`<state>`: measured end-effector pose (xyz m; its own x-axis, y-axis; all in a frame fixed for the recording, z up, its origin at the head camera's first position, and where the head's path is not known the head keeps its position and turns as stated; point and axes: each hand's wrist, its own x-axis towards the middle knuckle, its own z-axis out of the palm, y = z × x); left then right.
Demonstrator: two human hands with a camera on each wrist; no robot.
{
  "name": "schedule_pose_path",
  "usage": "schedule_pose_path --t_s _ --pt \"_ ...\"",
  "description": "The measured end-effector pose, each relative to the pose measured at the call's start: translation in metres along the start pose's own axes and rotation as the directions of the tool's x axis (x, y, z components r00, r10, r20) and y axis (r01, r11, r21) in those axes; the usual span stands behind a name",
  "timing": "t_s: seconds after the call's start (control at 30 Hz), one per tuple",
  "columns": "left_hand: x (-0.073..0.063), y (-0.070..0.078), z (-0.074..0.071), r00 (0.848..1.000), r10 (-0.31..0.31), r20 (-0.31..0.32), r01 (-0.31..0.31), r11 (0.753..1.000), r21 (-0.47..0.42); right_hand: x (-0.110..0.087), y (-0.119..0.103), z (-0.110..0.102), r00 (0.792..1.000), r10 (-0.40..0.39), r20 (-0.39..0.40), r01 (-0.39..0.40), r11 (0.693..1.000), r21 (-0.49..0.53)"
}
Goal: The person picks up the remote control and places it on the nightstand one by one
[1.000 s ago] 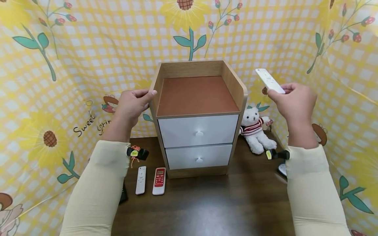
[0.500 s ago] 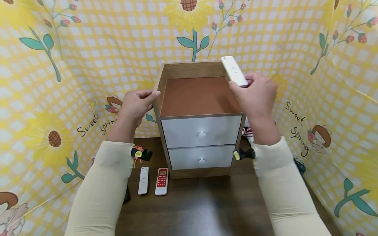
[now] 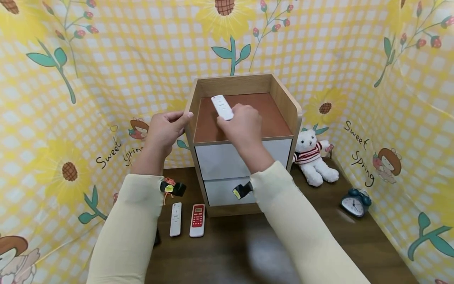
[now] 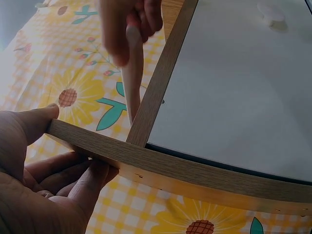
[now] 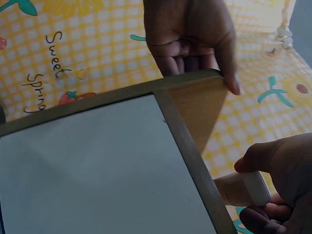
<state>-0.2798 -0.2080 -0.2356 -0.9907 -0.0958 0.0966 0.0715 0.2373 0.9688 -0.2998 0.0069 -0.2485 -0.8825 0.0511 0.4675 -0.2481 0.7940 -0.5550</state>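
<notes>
A small wooden cabinet (image 3: 286,103) with two white drawers and an open brown-floored top stands in the middle. My left hand (image 3: 164,132) pinches the front edge of its left side panel (image 4: 97,141), thumb on one side and fingers on the other. Between thumb and fingers my right hand (image 3: 245,127) holds a white remote control (image 3: 222,107) by its near end, over the cabinet's top shelf. In the right wrist view that remote (image 5: 256,187) is partly behind the cabinet's front edge. Whether it touches the shelf I cannot tell.
A second white remote (image 3: 175,219) and a red-and-white remote (image 3: 197,221) lie on the dark table left of the cabinet's front. To its right sit a white teddy bear (image 3: 313,163) and an alarm clock (image 3: 354,204). A dark object shows partly behind the left sleeve.
My right hand has carried the white remote leftward from right of the cabinet to over its top, uncovering the bear and clock. The left hand keeps its grip on the side panel.
</notes>
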Motion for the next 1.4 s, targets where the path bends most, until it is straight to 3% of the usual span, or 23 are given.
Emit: schedule_pose_path --t_s 0.37,0.77,1.17,1.3,1.4 --pt "0.000 -0.002 -0.001 1.000 0.017 0.001 -0.017 1.000 0.020 0.023 -0.028 0.040 0.991 -0.025 0.132 0.041 0.993 -0.113" --pt "0.000 -0.002 -0.001 0.999 0.031 0.008 -0.031 0.999 0.005 0.020 -0.033 0.053 0.983 -0.101 0.156 0.130 0.972 -0.193" --pt "-0.001 -0.001 -0.001 1.000 0.024 0.006 -0.024 1.000 0.013 0.017 -0.028 0.049 0.979 -0.111 0.170 0.135 0.982 -0.134" --pt "-0.002 -0.003 0.000 1.000 0.019 0.009 -0.019 1.000 0.007 0.011 -0.020 0.038 0.973 -0.151 0.176 0.165 0.984 -0.071" --pt "-0.002 -0.003 -0.001 0.999 0.029 0.013 -0.029 1.000 0.010 0.008 -0.008 0.019 0.964 -0.207 0.164 0.216 0.976 -0.038"
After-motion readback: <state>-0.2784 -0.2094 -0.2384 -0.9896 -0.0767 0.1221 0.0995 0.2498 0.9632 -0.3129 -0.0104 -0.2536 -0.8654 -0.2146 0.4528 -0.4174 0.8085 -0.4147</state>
